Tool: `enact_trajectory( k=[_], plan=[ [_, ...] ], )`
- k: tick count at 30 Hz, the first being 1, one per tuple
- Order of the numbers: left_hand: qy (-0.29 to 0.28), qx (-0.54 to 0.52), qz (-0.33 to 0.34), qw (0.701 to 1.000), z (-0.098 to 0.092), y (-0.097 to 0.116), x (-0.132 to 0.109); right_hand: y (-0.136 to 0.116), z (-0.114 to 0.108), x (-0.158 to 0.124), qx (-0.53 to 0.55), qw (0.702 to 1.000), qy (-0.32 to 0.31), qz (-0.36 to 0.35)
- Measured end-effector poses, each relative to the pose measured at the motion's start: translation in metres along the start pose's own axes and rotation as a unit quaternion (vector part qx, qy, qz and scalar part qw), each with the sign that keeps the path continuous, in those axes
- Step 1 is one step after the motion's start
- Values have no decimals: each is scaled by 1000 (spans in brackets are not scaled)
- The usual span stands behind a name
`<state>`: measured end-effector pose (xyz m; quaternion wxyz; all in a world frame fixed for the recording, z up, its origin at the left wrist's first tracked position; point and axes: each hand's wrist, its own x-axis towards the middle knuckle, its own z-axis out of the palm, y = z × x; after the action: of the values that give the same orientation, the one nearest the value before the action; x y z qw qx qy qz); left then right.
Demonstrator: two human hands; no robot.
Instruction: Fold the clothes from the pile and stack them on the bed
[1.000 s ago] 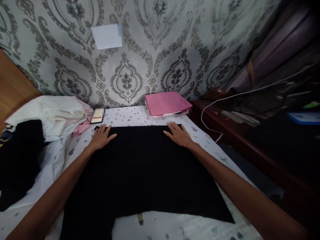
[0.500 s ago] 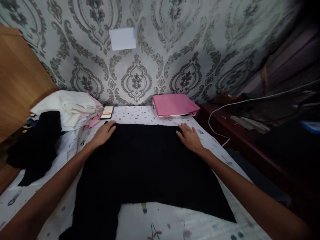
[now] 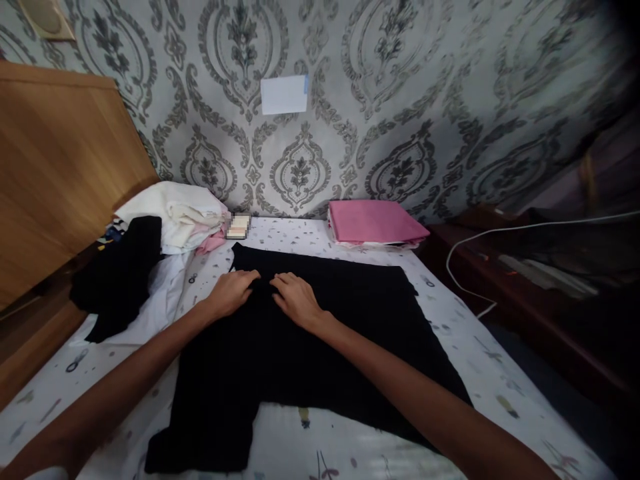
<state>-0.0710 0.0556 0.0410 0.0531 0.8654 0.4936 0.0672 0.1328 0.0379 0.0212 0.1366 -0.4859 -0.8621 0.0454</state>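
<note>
A black garment (image 3: 320, 360) lies spread on the bed, its upper edge towards the wall and one narrower part reaching down at the lower left. My left hand (image 3: 231, 293) rests on the garment near its upper left corner, fingers stretched forward and touching the cloth. Close beside it, my right hand (image 3: 299, 301) also lies on the black cloth, palm down with fingers extended. A small gap separates the two sets of fingertips. Whether any fabric is caught beneath the fingers is hard to see.
White clothes (image 3: 175, 207) and a crumpled black cloth (image 3: 123, 280) are heaped at the left by a wooden panel (image 3: 65, 167). A small phone-like object (image 3: 238, 227) and a folded pink cloth (image 3: 375, 221) lie near the wall. A white cable (image 3: 460, 287) runs at the right.
My right hand has moved left from the garment's upper right corner to beside my left hand. My left hand has shifted slightly inward and nearer. The view has swung left.
</note>
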Motion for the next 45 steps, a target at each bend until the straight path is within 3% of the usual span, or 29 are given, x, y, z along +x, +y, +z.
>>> enact_trajectory(
  k=[2,5,7,9,12,16,21,26,33,37,39,42,45],
  plan=[
    [29,-36,-24,999,0,3,1,1,-7,5,-8,1000,-3,23],
    [45,-135,7,990,0,-7,5,6,-16,6,-19,999,-10,44],
    [71,-213,14,974,0,-28,12,7,-19,7,-22,999,-17,43],
    [115,-249,-36,961,0,-58,26,3,-18,9,-15,999,-11,31],
    [150,-206,-138,957,0,-107,54,-13,-12,18,2,1000,12,-13],
    [136,-176,-133,966,7,-138,87,-32,5,33,-1,997,-16,-72],
    [125,-158,-111,973,21,-141,104,-28,24,36,54,997,-12,-57],
    [128,-145,-152,969,29,-147,111,-20,28,31,129,990,-7,-49],
    [108,-123,-177,970,17,-150,112,-24,25,22,96,990,-26,-103],
    [152,-82,-160,972,7,-129,100,-22,26,19,90,987,-24,-128],
    [154,-68,-101,981,11,-112,91,-23,25,19,81,987,-27,-134],
    [87,-40,-6,995,29,-90,82,-26,22,16,66,987,-40,-138],
    [28,2,-8,1000,46,-85,79,-30,18,10,55,987,-60,-136]
  ],
)
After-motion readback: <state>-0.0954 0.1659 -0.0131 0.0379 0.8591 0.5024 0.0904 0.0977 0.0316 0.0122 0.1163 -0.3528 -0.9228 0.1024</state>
